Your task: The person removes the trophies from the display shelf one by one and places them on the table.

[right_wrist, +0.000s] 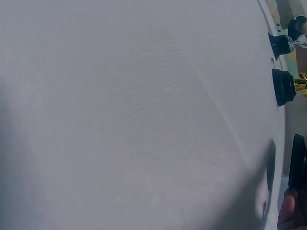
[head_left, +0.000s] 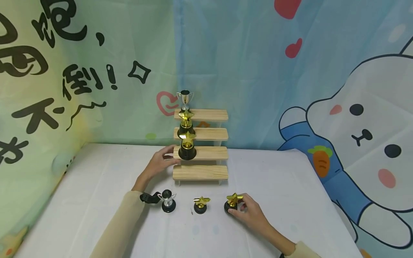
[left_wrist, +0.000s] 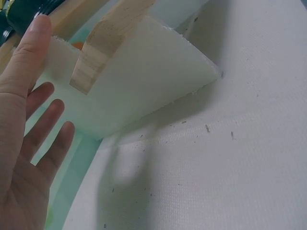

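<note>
My left hand (head_left: 160, 161) is at the left side of a small tiered wooden shelf (head_left: 209, 153), its fingers extended. In the left wrist view the thumb (left_wrist: 31, 52) lies by a step's end; whether it touches is unclear. My right hand (head_left: 253, 214) pinches a gold star trophy (head_left: 233, 200) by its black base (right_wrist: 298, 160), which looks slightly above the cloth in the right wrist view. To its left stand another gold star trophy (head_left: 200, 204) and a silver cup trophy (head_left: 167, 200), both upright on the table.
At the left end of the upper steps stand a silver cup trophy (head_left: 185, 98) and two star trophies, the front one (head_left: 187, 145) on the third step down. The lowest step (head_left: 200, 173) shows bare wood. A white cloth (head_left: 274, 175) covers the table, before a printed backdrop (head_left: 245, 71).
</note>
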The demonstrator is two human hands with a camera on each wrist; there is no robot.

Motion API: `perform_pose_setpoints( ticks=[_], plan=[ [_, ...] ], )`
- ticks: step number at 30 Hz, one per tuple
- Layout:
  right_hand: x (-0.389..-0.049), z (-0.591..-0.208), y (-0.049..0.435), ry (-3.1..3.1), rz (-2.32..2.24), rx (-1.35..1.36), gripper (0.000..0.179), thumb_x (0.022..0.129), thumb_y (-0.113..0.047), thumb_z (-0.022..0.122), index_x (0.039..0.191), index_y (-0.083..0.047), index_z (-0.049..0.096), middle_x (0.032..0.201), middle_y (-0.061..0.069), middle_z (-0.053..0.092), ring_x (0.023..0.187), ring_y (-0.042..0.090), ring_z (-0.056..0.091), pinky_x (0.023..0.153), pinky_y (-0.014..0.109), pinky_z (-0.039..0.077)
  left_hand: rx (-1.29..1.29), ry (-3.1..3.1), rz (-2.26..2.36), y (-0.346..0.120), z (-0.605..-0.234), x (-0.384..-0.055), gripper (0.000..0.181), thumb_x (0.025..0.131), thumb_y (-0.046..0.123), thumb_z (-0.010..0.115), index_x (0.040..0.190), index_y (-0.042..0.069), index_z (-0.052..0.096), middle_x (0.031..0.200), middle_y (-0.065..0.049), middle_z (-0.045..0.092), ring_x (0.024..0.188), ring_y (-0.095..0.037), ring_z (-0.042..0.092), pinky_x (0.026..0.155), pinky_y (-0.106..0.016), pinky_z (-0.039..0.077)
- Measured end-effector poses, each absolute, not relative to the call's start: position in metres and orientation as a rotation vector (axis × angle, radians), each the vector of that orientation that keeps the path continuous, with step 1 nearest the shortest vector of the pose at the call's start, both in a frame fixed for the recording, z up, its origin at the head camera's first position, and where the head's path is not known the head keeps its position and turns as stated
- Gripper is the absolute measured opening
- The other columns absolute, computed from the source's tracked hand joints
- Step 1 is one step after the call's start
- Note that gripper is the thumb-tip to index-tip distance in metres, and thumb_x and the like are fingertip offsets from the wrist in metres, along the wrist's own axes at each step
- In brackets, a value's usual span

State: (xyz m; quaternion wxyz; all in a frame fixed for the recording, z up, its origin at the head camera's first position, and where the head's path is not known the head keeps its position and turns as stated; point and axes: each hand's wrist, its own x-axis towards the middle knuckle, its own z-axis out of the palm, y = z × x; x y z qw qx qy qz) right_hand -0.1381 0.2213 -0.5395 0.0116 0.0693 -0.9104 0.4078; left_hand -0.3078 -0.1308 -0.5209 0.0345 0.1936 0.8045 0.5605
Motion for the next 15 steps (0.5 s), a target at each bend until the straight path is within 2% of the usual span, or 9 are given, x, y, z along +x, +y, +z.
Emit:
perform_pose_setpoints(
  ticks=[8,15],
  plan=[
    [-0.1344,-0.5462,0.2238,-2.799,1.275,0.276,0.04,0.074,-0.017,0.084,0.11,-0.012,0.066,0.103,0.0,0.064,0.077,0.013,0.057,0.063,0.019,0.051,0.574,2.461,1.733,-0.1319,-0.5337,-0.316,0.069,0.085,0.012,0.074,0.145,-0.001,0.041,0.138,-0.028,0.048,0.126,-0.044,0.05,0.109,-0.052,0.047],
    [-0.135,-0.55,0.2245,-2.769,1.246,0.313,0.039,0.072,-0.016,0.085,0.106,-0.009,0.066,0.095,-0.001,0.063,0.073,0.01,0.055,0.06,0.018,0.05,0.56,2.466,1.729,-0.1327,-0.5318,-0.3154,0.072,0.083,0.022,0.078,0.144,0.005,0.044,0.136,-0.02,0.053,0.123,-0.037,0.055,0.106,-0.043,0.051]
  ],
)
